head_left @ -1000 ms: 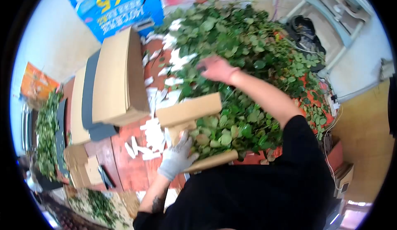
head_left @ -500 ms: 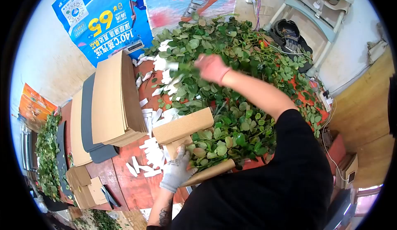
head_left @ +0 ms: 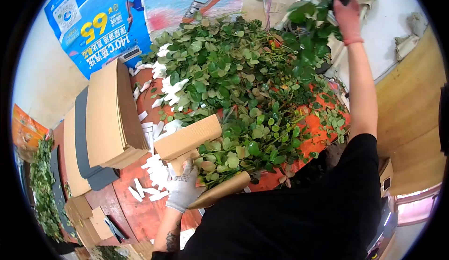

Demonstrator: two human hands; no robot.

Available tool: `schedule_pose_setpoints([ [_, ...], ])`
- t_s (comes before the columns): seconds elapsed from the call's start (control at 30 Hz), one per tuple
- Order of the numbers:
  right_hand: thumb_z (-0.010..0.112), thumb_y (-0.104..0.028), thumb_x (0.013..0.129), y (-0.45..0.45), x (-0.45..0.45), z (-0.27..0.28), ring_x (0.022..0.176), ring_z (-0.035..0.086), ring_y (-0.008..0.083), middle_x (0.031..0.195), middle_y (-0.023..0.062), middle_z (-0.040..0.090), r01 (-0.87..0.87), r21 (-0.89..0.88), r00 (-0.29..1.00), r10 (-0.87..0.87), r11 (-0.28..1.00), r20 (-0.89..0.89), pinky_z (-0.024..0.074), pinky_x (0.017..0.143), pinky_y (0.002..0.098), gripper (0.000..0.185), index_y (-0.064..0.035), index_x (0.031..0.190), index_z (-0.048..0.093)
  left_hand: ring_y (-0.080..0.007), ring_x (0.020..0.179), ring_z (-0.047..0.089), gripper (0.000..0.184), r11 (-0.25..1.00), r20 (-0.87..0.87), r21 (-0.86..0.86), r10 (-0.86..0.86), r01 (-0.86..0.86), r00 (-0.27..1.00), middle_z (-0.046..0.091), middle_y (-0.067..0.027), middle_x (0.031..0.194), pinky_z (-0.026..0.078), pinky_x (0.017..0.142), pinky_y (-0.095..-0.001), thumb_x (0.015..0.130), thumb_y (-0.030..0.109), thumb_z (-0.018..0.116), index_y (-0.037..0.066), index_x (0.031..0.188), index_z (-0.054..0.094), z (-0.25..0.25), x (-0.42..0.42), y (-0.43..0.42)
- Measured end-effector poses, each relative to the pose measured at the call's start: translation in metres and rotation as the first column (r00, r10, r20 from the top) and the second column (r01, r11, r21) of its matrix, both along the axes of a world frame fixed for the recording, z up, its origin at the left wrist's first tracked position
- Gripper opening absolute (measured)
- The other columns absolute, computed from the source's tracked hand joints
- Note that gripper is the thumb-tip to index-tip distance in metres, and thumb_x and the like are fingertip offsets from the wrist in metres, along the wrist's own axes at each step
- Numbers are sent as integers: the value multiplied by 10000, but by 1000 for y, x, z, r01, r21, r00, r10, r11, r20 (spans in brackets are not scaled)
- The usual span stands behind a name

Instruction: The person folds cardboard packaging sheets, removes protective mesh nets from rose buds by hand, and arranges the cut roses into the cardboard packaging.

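Note:
My left hand (head_left: 184,187), in a pale grey glove, holds the near left end of a bent corrugated cardboard wrap (head_left: 188,137). Its fingertips rest on the board. A bunch of leafy stems (head_left: 238,155) lies in the wrap, between its raised far side and the brown near flap (head_left: 222,191). High at the upper right is my right hand (head_left: 348,17), in a pink glove with a dark palm. It is closed around a leafy stem (head_left: 308,38), whose green leaves hang down to the left. The gripped part of the stem is mostly hidden.
A large heap of leafy stems (head_left: 224,68) covers the table's back. White sleeve-like pieces (head_left: 159,173) are scattered left of the wrap. Stacked cardboard sheets (head_left: 110,115) stand further left, near a dark stapler-like tool (head_left: 114,227). A pale chair frame (head_left: 299,7) is behind.
My right hand has swung from above the heap to the upper right, raising a leafy stem. My left hand stays on the cardboard wrap. The view has shifted somewhat.

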State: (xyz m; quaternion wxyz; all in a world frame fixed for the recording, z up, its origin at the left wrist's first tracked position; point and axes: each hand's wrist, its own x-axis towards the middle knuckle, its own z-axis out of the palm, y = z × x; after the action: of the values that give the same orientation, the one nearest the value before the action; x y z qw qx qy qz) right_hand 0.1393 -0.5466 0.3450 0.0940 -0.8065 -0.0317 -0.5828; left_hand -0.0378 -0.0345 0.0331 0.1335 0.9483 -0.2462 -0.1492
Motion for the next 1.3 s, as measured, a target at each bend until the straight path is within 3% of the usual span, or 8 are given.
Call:
schedule_pose_setpoints([
  [0.17, 568, -108, 799, 81, -22, -10, 899, 649, 272, 955, 139, 676, -129, -66, 991, 131, 989, 30, 492, 824, 355, 256, -9, 1028, 626, -357, 1033, 597, 710, 999, 175, -7, -52, 54, 983, 305, -181, 1456, 492, 832, -428, 681, 382, 712, 36, 1250, 468, -14, 0, 7],
  [0.27, 554, -90, 802, 114, 13, -71, 937, 630, 215, 937, 79, 656, 59, -579, 996, -90, 813, -26, 502, 818, 329, 253, -94, 1043, 629, -348, 1030, 600, 709, 999, 188, -34, -33, 40, 982, 308, -182, 1454, 489, 843, -416, 688, 395, 700, 42, 1255, 464, -7, -2, 6],
  [0.4, 503, -45, 772, 191, 39, -164, 854, 632, 272, 925, 87, 649, -372, -474, 634, -153, 798, -758, 521, 760, 359, 333, -112, 1079, 614, -301, 1005, 620, 731, 1000, 94, -19, 10, -8, 996, 301, -182, 1456, 510, 794, -412, 701, 377, 699, 59, 1295, 415, 5, -2, 6],
  [0.6, 473, -207, 819, 281, 97, -223, 1171, 510, 267, 1219, 128, 560, -513, -273, 234, -173, 814, -957, 391, 985, 376, 365, -122, 1162, 564, -295, 957, 637, 705, 992, -76, -96, 69, -76, 995, 265, -146, 1468, 527, 743, -403, 710, 352, 701, 77, 1293, 417, 5, -3, 8],
  [0.7, 500, -170, 811, 291, 166, -276, 1044, 575, 287, 1075, 126, 609, -622, -260, 502, 121, 739, -856, 454, 899, 391, 306, -142, 1102, 592, -296, 937, 644, 702, 991, -109, -91, 85, -95, 990, 266, -132, 1476, 527, 735, -417, 708, 342, 701, 76, 1292, 417, 9, -3, 6],
  [0.83, 547, -91, 725, 325, 177, -298, 1021, 621, 264, 1090, 145, 638, -598, -504, 364, -348, 624, -864, 509, 820, 369, 357, -72, 1078, 600, -316, 931, 643, 726, 992, -145, -66, 97, -107, 985, 271, -121, 1475, 531, 727, -418, 687, 330, 722, 84, 1295, 410, 13, 0, 4],
  [1.1, 447, -110, 853, 301, 159, -316, 901, 641, 193, 995, 84, 639, -649, -633, 551, -313, 422, -774, 510, 717, 318, 287, -92, 1093, 602, -322, 1010, 620, 761, 998, -76, -23, 59, -61, 995, 260, -157, 1485, 520, 795, -410, 673, 373, 736, 89, 1308, 428, 6, 0, 1],
  [1.3, 359, -104, 880, 260, 149, -205, 748, 629, 236, 881, 109, 606, -298, -490, 745, -121, 819, -656, 492, 608, 369, 284, -141, 1092, 544, -343, 1053, 597, 755, 1000, 8, 12, 28, -28, 1000, 254, -150, 1487, 513, 815, -415, 684, 390, 731, 98, 1310, 426, 2, -3, 1],
])
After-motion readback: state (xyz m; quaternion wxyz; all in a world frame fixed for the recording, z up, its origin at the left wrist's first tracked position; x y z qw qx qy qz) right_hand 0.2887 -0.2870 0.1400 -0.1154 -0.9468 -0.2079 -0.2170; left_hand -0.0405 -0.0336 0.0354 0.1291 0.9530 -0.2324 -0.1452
